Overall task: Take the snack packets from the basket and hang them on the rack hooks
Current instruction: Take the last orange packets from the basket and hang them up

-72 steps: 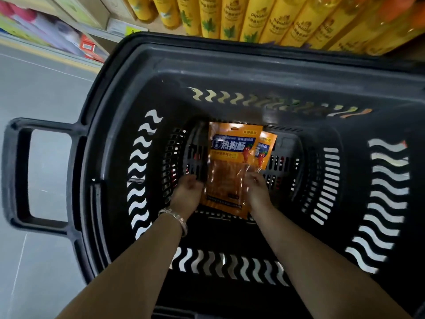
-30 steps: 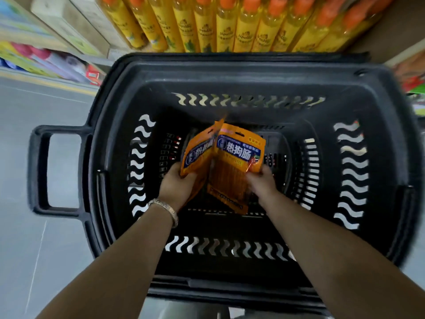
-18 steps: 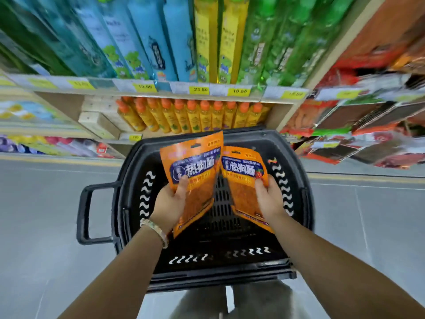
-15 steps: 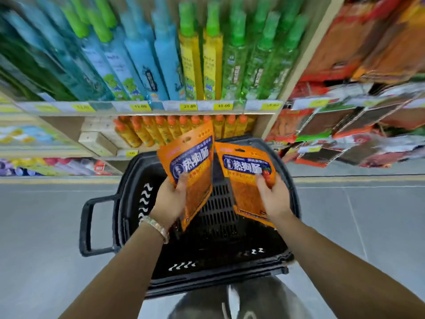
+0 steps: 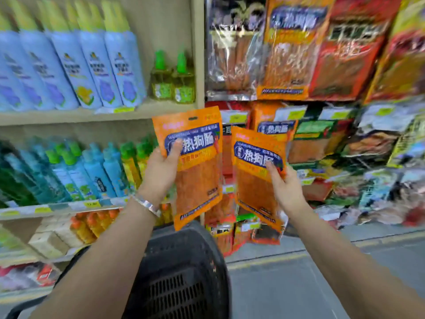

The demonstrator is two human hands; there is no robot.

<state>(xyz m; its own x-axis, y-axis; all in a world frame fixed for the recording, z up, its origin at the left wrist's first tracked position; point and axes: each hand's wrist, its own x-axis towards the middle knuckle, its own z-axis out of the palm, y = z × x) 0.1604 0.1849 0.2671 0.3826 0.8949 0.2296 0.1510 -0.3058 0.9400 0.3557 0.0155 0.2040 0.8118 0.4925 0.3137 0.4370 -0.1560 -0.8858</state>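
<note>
Nearest the camera sat a black slotted plastic basket (image 5: 184,261), low centre, btwn the person's two forearms. A silver bracelet (image 5: 147,204) circled the left wrist. Above the basket's far rim both hands were up, each w/ one pkt.

The left hand (image 5: 161,171) had its grip pinching an orange foil snack packet with a blue label (image 5: 197,180). The thumb lay across the label and the fingers were behind. The pkt was roughly upright, hang-hole at top.

The right hand (image 5: 284,187) had its grip pinching a second orange snack packet (image 5: 253,180) of the same kind near its right edge, thumb in front. It sat a bit lower, just beside the first; whether the edges touched couldn't be told. Both were out of the basket, in the air in front of the display.

Beyond, at right, hung a rack of snack packets (image 5: 287,54) in orange, red and clear film, blurred, so the hooks couldn't be made out. At left stood wooden shelves (image 5: 69,116) w/ tall blue bottles (image 5: 92,72) up top and teal spray bottles (image 5: 92,171) below. Grey floor (image 5: 299,284) showed at btm right.
</note>
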